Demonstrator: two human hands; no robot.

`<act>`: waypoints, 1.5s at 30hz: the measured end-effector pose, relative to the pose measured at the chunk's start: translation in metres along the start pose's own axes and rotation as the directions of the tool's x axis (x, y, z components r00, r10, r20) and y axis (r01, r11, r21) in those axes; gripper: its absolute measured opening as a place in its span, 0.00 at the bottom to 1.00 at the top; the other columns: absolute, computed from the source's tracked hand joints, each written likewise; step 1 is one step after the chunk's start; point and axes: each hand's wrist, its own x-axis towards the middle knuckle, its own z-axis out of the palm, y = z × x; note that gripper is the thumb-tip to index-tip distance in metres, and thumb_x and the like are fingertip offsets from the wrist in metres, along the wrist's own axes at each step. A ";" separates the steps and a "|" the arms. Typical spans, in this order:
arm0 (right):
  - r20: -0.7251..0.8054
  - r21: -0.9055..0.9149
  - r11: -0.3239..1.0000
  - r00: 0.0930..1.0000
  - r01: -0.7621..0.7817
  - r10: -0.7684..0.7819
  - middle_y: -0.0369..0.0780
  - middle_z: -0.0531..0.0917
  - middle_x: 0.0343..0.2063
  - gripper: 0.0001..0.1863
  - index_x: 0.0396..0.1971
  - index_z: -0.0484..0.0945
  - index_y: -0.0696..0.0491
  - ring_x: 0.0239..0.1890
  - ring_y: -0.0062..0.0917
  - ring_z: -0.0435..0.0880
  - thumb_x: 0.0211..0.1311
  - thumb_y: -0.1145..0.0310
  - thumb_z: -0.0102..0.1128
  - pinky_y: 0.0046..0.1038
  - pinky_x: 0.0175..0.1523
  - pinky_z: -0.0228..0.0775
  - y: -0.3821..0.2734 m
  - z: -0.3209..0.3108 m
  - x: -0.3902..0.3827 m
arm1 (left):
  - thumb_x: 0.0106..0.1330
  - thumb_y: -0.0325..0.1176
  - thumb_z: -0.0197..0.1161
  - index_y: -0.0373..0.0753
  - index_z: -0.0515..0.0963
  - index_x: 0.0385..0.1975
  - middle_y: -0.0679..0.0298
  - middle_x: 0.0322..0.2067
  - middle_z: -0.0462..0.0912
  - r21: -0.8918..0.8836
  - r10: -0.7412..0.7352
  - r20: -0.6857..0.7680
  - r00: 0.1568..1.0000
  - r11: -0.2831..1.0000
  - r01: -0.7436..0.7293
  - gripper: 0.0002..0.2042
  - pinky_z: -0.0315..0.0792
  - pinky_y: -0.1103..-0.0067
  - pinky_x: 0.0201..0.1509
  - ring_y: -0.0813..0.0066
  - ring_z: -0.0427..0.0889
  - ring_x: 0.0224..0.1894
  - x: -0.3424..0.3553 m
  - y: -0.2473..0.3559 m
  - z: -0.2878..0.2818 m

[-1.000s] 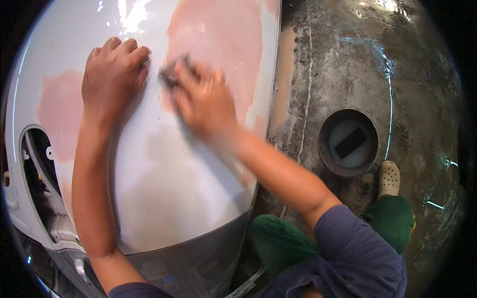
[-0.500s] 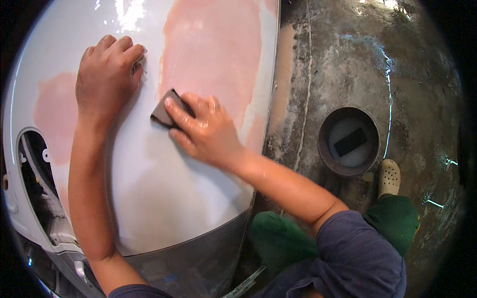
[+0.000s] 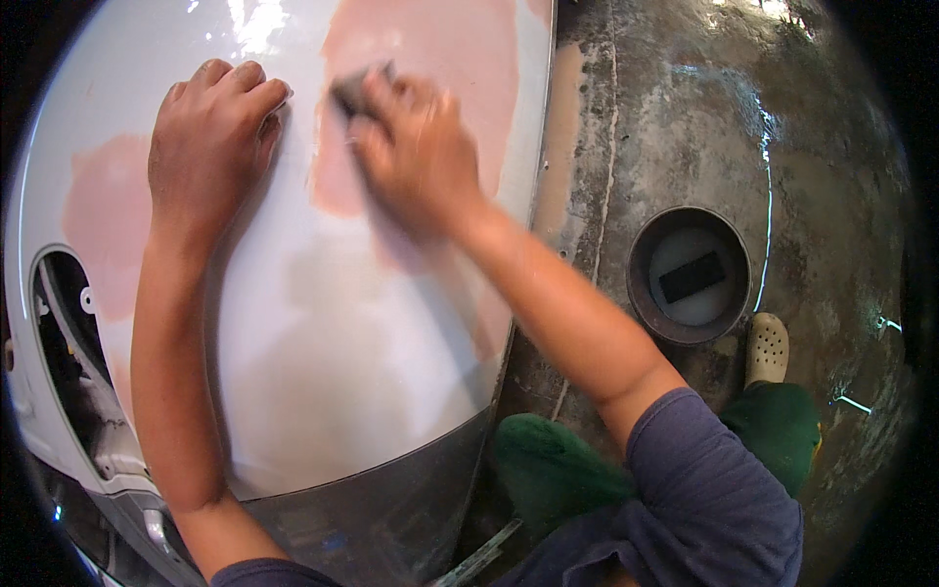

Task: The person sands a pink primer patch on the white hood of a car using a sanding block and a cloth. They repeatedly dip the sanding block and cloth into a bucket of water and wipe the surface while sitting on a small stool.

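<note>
A large white car body panel (image 3: 293,391) with pinkish filler patches (image 3: 421,49) lies under both my hands. My right hand (image 3: 425,152), blurred by motion, is closed around a small dark sanding block (image 3: 364,90) at the left side of the big pink patch. To its left, my left hand (image 3: 210,137) leans on the white surface with its fingers curled in. A bit of something pale shows at its fingertips, too small to name. The skin of both hands looks wet.
A dark bucket (image 3: 641,308) of cloudy water, with a black rectangular block (image 3: 692,278) in it, stands on the wet, stained concrete floor (image 3: 675,137) to the right. Near it is my clog (image 3: 768,347). An oval opening (image 3: 68,362) pierces the bodywork at left.
My right hand has slid the sanding block up and slightly right across the panel, from the white area onto the pink patch. My left hand has stayed almost in place.
</note>
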 end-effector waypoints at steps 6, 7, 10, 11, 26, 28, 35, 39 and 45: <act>-0.009 -0.008 0.997 0.997 -0.075 0.075 0.53 0.79 0.55 0.28 0.63 0.78 0.54 0.49 0.52 0.79 0.64 0.60 0.67 0.51 0.50 0.80 -0.024 0.005 -0.054 | 0.62 0.32 0.73 0.49 0.89 0.40 0.71 0.39 0.88 0.030 -0.005 0.085 0.996 1.000 0.003 0.08 0.77 0.70 0.56 0.70 0.84 0.50 0.003 -0.001 -0.003; 0.031 -0.008 0.998 0.998 -0.055 0.056 0.53 0.79 0.55 0.30 0.64 0.78 0.54 0.48 0.52 0.78 0.63 0.60 0.70 0.49 0.51 0.80 -0.035 -0.003 -0.083 | 0.63 0.32 0.72 0.49 0.89 0.40 0.71 0.39 0.88 0.008 -0.007 0.115 0.993 1.000 0.006 0.08 0.77 0.70 0.56 0.70 0.84 0.50 0.006 0.004 -0.004; 0.066 -0.003 1.000 0.998 -0.024 0.024 0.53 0.79 0.55 0.30 0.65 0.77 0.54 0.49 0.51 0.78 0.64 0.59 0.67 0.49 0.51 0.80 -0.025 -0.006 -0.086 | 0.63 0.32 0.72 0.49 0.89 0.41 0.70 0.39 0.88 0.005 -0.009 0.113 0.994 1.000 0.009 0.08 0.77 0.70 0.57 0.70 0.84 0.50 0.000 0.003 0.001; 0.021 -0.039 0.999 1.000 -0.023 0.024 0.53 0.79 0.54 0.29 0.64 0.77 0.54 0.50 0.52 0.78 0.65 0.59 0.66 0.50 0.50 0.80 -0.010 0.000 -0.059 | 0.63 0.32 0.72 0.49 0.89 0.40 0.70 0.39 0.88 0.009 0.003 0.107 0.994 1.000 -0.004 0.08 0.77 0.70 0.57 0.70 0.84 0.50 0.000 0.002 0.000; -0.035 -0.042 0.992 0.993 -0.116 0.115 0.52 0.79 0.53 0.25 0.61 0.77 0.54 0.50 0.52 0.77 0.67 0.60 0.63 0.50 0.50 0.79 0.008 0.001 -0.002 | 0.61 0.31 0.71 0.47 0.88 0.37 0.70 0.36 0.87 0.006 0.045 0.083 0.996 0.999 -0.045 0.06 0.76 0.69 0.54 0.69 0.83 0.47 0.004 -0.002 -0.005; -0.060 -0.035 0.991 0.990 -0.131 0.128 0.53 0.79 0.53 0.22 0.58 0.77 0.54 0.51 0.54 0.77 0.68 0.61 0.60 0.51 0.50 0.79 0.011 0.000 0.006 | 0.61 0.31 0.72 0.47 0.88 0.37 0.70 0.36 0.87 -0.003 0.034 0.090 0.995 0.999 -0.034 0.06 0.77 0.69 0.54 0.69 0.83 0.47 0.003 0.000 -0.003; 0.079 0.040 0.999 0.996 -0.029 0.026 0.49 0.80 0.51 0.34 0.68 0.76 0.53 0.47 0.47 0.77 0.62 0.60 0.70 0.48 0.53 0.76 -0.018 -0.018 -0.126 | 0.62 0.32 0.72 0.47 0.88 0.37 0.70 0.36 0.87 0.033 0.000 0.088 0.996 0.999 -0.003 0.06 0.77 0.69 0.55 0.70 0.84 0.48 0.005 0.005 -0.002; -0.037 -0.039 0.992 0.992 -0.123 0.121 0.52 0.79 0.54 0.27 0.63 0.77 0.55 0.52 0.51 0.77 0.68 0.58 0.62 0.51 0.53 0.78 0.022 0.004 0.001 | 0.64 0.33 0.69 0.45 0.86 0.40 0.66 0.36 0.85 -0.020 0.027 0.030 0.999 0.999 -0.026 0.06 0.76 0.66 0.52 0.64 0.83 0.46 0.002 0.001 0.001; 0.029 -0.041 0.991 0.991 -0.130 0.132 0.51 0.79 0.55 0.30 0.64 0.78 0.55 0.50 0.51 0.77 0.65 0.58 0.68 0.49 0.53 0.78 -0.015 -0.008 -0.101 | 0.69 0.39 0.67 0.49 0.83 0.46 0.68 0.45 0.83 -0.026 0.009 -0.047 0.999 1.000 -0.010 0.09 0.75 0.67 0.55 0.66 0.82 0.53 0.005 0.007 0.008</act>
